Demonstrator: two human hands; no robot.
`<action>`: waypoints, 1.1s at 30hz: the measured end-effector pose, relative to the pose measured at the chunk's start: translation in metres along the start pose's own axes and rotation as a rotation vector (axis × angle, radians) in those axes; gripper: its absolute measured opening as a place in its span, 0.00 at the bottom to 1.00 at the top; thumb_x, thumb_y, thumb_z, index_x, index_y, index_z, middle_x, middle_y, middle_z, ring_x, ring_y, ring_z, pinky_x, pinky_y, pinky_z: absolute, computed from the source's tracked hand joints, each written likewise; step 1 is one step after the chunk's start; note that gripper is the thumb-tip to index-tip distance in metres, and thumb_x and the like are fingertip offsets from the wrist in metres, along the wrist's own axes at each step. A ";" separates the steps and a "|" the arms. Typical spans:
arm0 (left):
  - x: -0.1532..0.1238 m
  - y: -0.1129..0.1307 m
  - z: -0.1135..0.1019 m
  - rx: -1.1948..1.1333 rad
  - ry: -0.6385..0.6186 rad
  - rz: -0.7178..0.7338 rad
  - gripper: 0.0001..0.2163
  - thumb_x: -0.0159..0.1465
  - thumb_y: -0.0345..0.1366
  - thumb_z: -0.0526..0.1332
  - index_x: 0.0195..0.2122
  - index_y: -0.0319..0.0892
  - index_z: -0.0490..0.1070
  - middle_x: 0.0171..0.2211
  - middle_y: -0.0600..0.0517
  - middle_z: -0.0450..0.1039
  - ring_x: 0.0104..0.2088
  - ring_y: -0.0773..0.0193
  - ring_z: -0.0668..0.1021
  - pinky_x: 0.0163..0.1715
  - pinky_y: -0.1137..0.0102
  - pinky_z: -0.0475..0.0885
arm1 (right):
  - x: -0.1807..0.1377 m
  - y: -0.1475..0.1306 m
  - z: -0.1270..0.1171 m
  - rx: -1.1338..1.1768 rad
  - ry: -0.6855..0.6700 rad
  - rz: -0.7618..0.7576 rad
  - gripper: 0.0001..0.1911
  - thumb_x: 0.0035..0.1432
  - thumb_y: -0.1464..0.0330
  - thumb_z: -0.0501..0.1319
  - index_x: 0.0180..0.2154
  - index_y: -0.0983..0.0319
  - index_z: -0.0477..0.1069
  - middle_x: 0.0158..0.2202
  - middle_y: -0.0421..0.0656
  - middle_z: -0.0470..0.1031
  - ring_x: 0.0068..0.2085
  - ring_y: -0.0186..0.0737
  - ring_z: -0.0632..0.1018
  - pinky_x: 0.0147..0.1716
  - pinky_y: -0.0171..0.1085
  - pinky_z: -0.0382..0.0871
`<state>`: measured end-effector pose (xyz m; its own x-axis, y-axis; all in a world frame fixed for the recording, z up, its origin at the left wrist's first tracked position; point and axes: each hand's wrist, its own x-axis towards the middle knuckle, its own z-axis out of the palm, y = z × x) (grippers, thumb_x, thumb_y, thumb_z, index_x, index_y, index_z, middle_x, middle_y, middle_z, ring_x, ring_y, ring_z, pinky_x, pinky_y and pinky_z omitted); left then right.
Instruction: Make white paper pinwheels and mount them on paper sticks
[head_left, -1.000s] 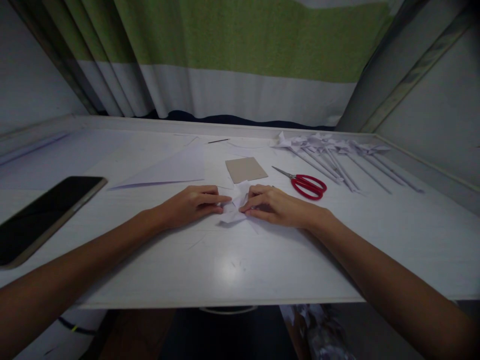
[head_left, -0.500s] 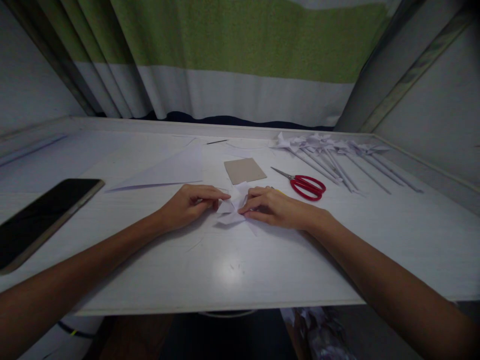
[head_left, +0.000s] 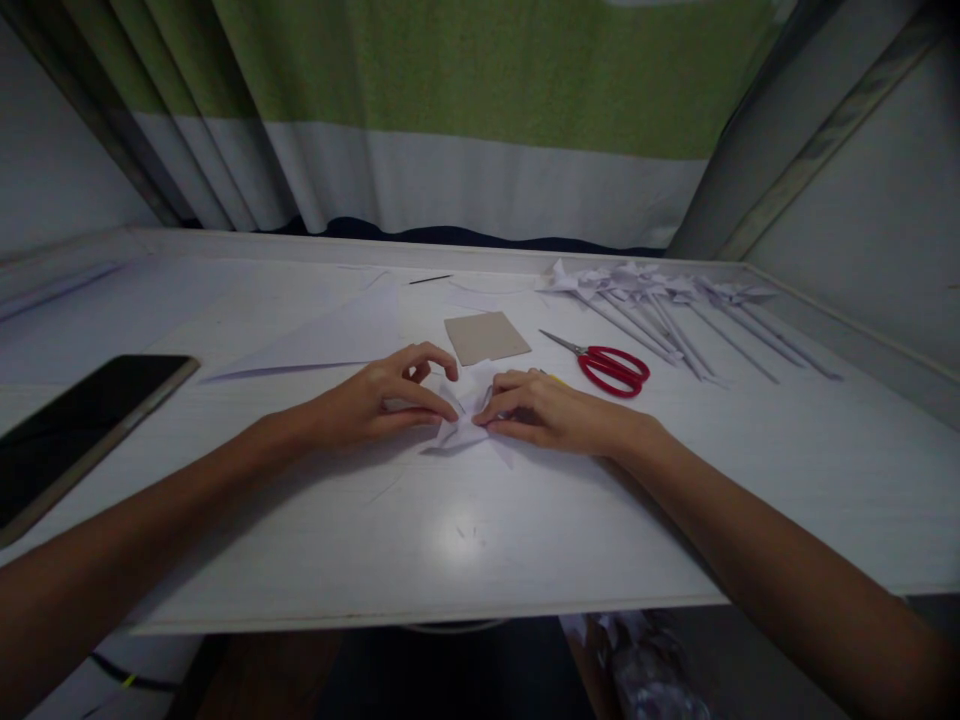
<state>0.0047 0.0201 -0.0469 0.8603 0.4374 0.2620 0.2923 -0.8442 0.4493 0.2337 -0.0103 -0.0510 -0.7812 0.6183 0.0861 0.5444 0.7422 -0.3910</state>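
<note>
A white paper pinwheel (head_left: 466, 430), with its flaps partly folded in, lies on the white table between my two hands. My left hand (head_left: 394, 395) has its thumb side pressing a flap toward the pinwheel's middle, with the forefinger arched above it. From the other side, the fingertips of my right hand (head_left: 536, 408) pinch the paper close to its centre. My fingers cover part of the folds. Just behind my right hand, a small yellow thing (head_left: 553, 378) peeks out, mostly hidden.
Red-handled scissors (head_left: 613, 370) and a square beige card (head_left: 487, 338) lie beyond my hands. Several white paper pinwheels on rolled sticks (head_left: 660, 300) are heaped at the back right. A phone (head_left: 82, 430) lies at the left, near a folded paper sheet (head_left: 322, 335) and a thin dark stick (head_left: 431, 279).
My left hand has shifted right and brought a flap inward to the pinwheel's middle, its forefinger now raised. My right hand keeps its pinch. The view has tilted slightly.
</note>
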 end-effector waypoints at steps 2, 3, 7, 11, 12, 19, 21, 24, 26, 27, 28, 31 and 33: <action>0.000 -0.003 -0.004 -0.010 -0.088 0.030 0.10 0.59 0.31 0.54 0.38 0.46 0.72 0.44 0.50 0.63 0.34 0.71 0.68 0.37 0.75 0.65 | 0.000 0.000 0.000 -0.004 -0.006 0.001 0.12 0.56 0.68 0.52 0.40 0.62 0.70 0.38 0.45 0.69 0.40 0.36 0.69 0.40 0.37 0.58; -0.001 -0.004 -0.005 -0.025 -0.134 0.042 0.10 0.60 0.31 0.53 0.39 0.46 0.72 0.44 0.50 0.65 0.34 0.71 0.69 0.37 0.76 0.65 | 0.000 0.000 0.000 -0.007 -0.010 0.001 0.12 0.56 0.68 0.52 0.40 0.62 0.70 0.38 0.45 0.69 0.39 0.36 0.69 0.40 0.37 0.59; -0.001 -0.007 -0.006 -0.062 -0.207 0.083 0.11 0.60 0.31 0.51 0.39 0.44 0.71 0.44 0.48 0.68 0.39 0.68 0.72 0.39 0.74 0.66 | 0.000 0.000 -0.001 -0.010 -0.007 -0.021 0.12 0.56 0.69 0.52 0.40 0.62 0.70 0.37 0.45 0.69 0.40 0.36 0.69 0.40 0.36 0.59; -0.002 -0.006 0.000 -0.107 -0.176 0.085 0.10 0.60 0.30 0.52 0.38 0.42 0.72 0.41 0.48 0.71 0.39 0.68 0.73 0.40 0.74 0.66 | 0.001 0.001 -0.001 -0.010 -0.018 -0.025 0.12 0.56 0.69 0.52 0.40 0.62 0.69 0.38 0.44 0.69 0.40 0.36 0.69 0.40 0.36 0.59; -0.002 -0.006 0.002 -0.122 -0.153 0.071 0.10 0.60 0.30 0.52 0.37 0.41 0.72 0.39 0.47 0.71 0.38 0.68 0.73 0.39 0.75 0.66 | 0.001 0.002 -0.001 -0.011 -0.023 -0.022 0.12 0.56 0.69 0.52 0.40 0.62 0.69 0.38 0.44 0.69 0.41 0.36 0.69 0.40 0.37 0.58; 0.004 0.004 0.017 -0.169 0.000 -0.183 0.08 0.57 0.34 0.56 0.35 0.39 0.72 0.28 0.52 0.72 0.28 0.71 0.72 0.28 0.77 0.66 | 0.001 0.004 -0.003 -0.025 -0.045 -0.021 0.11 0.57 0.68 0.52 0.40 0.60 0.69 0.39 0.44 0.69 0.42 0.37 0.68 0.41 0.39 0.56; 0.005 0.007 0.021 -0.168 0.063 -0.280 0.09 0.55 0.35 0.58 0.36 0.38 0.71 0.26 0.53 0.71 0.25 0.71 0.72 0.25 0.77 0.65 | 0.001 0.005 -0.003 -0.030 -0.048 -0.027 0.11 0.57 0.68 0.52 0.40 0.60 0.69 0.40 0.44 0.69 0.43 0.37 0.68 0.42 0.39 0.56; 0.006 0.011 0.025 -0.147 0.136 -0.339 0.08 0.54 0.36 0.58 0.33 0.37 0.69 0.23 0.55 0.70 0.23 0.72 0.70 0.23 0.78 0.64 | 0.002 0.004 -0.003 -0.032 -0.050 -0.031 0.10 0.56 0.69 0.52 0.39 0.61 0.69 0.40 0.44 0.69 0.43 0.37 0.68 0.42 0.39 0.56; 0.007 0.014 0.026 -0.093 0.144 -0.335 0.06 0.55 0.35 0.58 0.29 0.37 0.69 0.22 0.56 0.69 0.22 0.73 0.69 0.23 0.79 0.63 | 0.002 0.004 -0.003 -0.036 -0.048 -0.031 0.10 0.56 0.69 0.52 0.39 0.61 0.69 0.39 0.44 0.69 0.42 0.37 0.68 0.41 0.39 0.56; 0.008 0.015 0.026 -0.063 0.137 -0.329 0.06 0.55 0.35 0.58 0.28 0.37 0.69 0.21 0.56 0.69 0.21 0.74 0.69 0.23 0.79 0.62 | 0.002 0.004 -0.004 -0.038 -0.046 -0.030 0.10 0.56 0.69 0.52 0.39 0.61 0.69 0.39 0.44 0.69 0.42 0.37 0.68 0.41 0.39 0.56; 0.008 0.016 0.025 -0.036 0.129 -0.321 0.06 0.55 0.35 0.57 0.27 0.38 0.70 0.21 0.56 0.69 0.21 0.73 0.69 0.23 0.79 0.62 | 0.001 0.004 -0.004 -0.039 -0.045 -0.029 0.10 0.56 0.69 0.52 0.39 0.61 0.69 0.40 0.44 0.69 0.42 0.37 0.68 0.41 0.39 0.56; 0.008 0.018 0.025 0.029 0.120 -0.280 0.07 0.56 0.35 0.56 0.29 0.39 0.71 0.24 0.55 0.70 0.23 0.72 0.69 0.25 0.77 0.63 | 0.001 0.004 -0.003 -0.032 -0.046 -0.027 0.10 0.56 0.70 0.52 0.39 0.61 0.69 0.39 0.45 0.69 0.42 0.38 0.68 0.41 0.39 0.56; 0.007 0.018 0.027 0.059 0.115 -0.224 0.07 0.57 0.35 0.55 0.30 0.39 0.71 0.28 0.53 0.70 0.26 0.71 0.70 0.27 0.76 0.64 | 0.001 0.005 -0.002 -0.027 -0.044 -0.029 0.10 0.56 0.70 0.53 0.39 0.61 0.69 0.39 0.45 0.69 0.43 0.38 0.68 0.41 0.39 0.56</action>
<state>0.0272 0.0000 -0.0599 0.7188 0.6454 0.2585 0.4971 -0.7370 0.4579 0.2360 -0.0055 -0.0505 -0.8091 0.5850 0.0563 0.5289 0.7666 -0.3642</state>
